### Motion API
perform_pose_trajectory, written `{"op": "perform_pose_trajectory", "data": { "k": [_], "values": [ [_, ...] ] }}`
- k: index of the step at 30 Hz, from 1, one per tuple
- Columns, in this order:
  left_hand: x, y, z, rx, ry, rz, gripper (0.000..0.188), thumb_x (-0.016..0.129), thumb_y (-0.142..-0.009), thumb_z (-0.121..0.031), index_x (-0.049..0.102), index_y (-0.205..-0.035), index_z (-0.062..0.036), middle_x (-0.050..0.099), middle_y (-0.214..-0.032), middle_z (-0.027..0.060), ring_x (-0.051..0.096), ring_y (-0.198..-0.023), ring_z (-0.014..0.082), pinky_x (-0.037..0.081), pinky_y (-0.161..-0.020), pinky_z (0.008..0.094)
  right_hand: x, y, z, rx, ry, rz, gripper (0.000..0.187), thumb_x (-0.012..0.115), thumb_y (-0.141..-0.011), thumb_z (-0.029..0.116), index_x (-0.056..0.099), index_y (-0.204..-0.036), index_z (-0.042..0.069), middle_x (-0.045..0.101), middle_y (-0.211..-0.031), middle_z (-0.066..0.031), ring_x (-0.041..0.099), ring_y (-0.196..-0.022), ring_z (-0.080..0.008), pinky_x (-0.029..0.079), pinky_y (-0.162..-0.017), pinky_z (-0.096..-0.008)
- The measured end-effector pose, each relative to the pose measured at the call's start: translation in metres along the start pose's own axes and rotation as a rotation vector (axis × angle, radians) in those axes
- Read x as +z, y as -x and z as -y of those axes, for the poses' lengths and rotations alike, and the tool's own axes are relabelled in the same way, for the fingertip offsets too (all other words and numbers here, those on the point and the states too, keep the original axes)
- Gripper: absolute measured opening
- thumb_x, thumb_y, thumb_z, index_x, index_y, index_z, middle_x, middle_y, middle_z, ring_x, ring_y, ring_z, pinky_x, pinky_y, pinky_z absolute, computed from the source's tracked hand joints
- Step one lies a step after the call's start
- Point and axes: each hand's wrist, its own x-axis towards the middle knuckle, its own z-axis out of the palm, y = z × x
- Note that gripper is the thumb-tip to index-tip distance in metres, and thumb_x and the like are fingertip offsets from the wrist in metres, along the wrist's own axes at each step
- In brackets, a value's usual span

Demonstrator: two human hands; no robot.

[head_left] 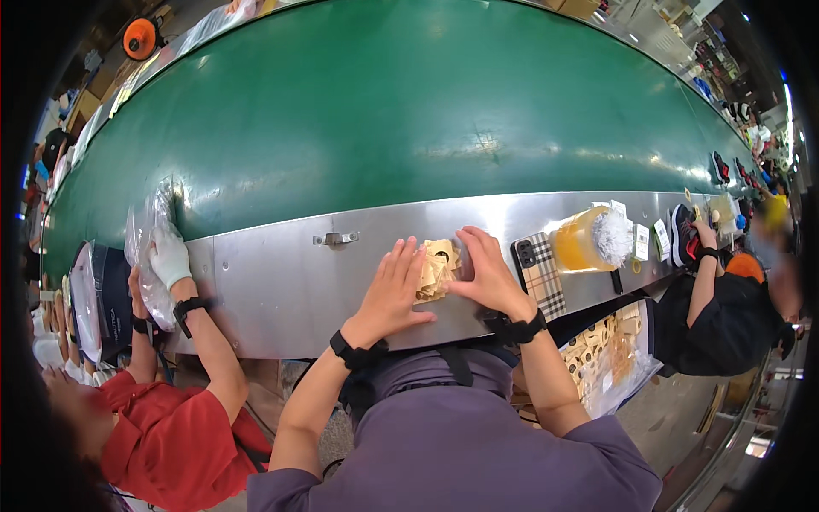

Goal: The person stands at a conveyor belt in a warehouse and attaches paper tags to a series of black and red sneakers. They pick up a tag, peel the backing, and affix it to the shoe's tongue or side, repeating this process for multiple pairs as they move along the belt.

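A loose pile of small tan card pieces with dark round marks (433,277) lies on the metal ledge in front of me. My left hand (397,290) rests along the pile's left side, fingers stretched out and close together, thumb apart. On the other side, my right hand (488,273) has its fingers spread, with the thumb reaching to the pile's edge. The pieces sit between both palms, and neither hand grips one. Each of my wrists carries a black band.
Beyond the ledge runs a wide green conveyor belt (341,111). Right of my hands lie a checked phone (541,271) and an orange container with a white tuft (578,242). A bag of similar tan pieces (601,354) is lower right. Co-workers in red (183,435) and black (712,328) flank me.
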Motion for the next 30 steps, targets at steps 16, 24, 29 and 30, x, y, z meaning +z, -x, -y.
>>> {"op": "perform_pose_trajectory", "data": {
  "k": [16, 24, 29, 30],
  "values": [
    [0.025, -0.03, -0.02, 0.025, 0.161, -0.124, 0.106, 0.081, -0.052, -0.013, 0.023, -0.139, 0.0029, 0.027, -0.143, 0.0248, 0.024, -0.132, 0.0426, 0.02, -0.11, 0.0491, 0.02, 0.004, -0.006, -0.182, -0.114, -0.073, 0.081, 0.072, -0.058, 0.018, 0.039, -0.129, 0.0, 0.043, -0.128, -0.0189, 0.041, -0.117, -0.0346, 0.035, -0.098, -0.0426],
    [0.028, -0.026, -0.02, 0.013, 0.169, -0.077, 0.103, 0.081, -0.054, -0.012, 0.023, -0.139, 0.0038, 0.026, -0.143, 0.0245, 0.023, -0.133, 0.0434, 0.021, -0.109, 0.0503, 0.019, 0.012, -0.008, -0.159, -0.168, -0.139, 0.083, 0.074, -0.052, 0.015, 0.041, -0.127, 0.002, 0.045, -0.124, -0.0156, 0.042, -0.115, -0.0321, 0.036, -0.096, -0.0405],
    [0.026, -0.025, -0.017, 0.019, 0.139, -0.06, 0.1, 0.079, -0.056, -0.014, 0.024, -0.138, 0.0037, 0.027, -0.143, 0.0243, 0.023, -0.133, 0.0434, 0.021, -0.109, 0.051, 0.022, 0.011, -0.01, -0.163, -0.153, -0.111, 0.085, 0.074, -0.052, 0.019, 0.041, -0.128, 0.001, 0.044, -0.125, -0.0151, 0.041, -0.116, -0.0313, 0.036, -0.096, -0.0405],
    [0.025, -0.026, -0.018, 0.02, 0.132, -0.056, 0.1, 0.078, -0.057, -0.015, 0.024, -0.138, 0.0037, 0.027, -0.143, 0.0243, 0.023, -0.133, 0.0435, 0.02, -0.109, 0.0511, 0.022, 0.011, -0.011, -0.165, -0.152, -0.107, 0.085, 0.074, -0.052, 0.02, 0.041, -0.128, 0.001, 0.044, -0.126, -0.015, 0.041, -0.116, -0.0311, 0.036, -0.095, -0.0404]
  ]
}}
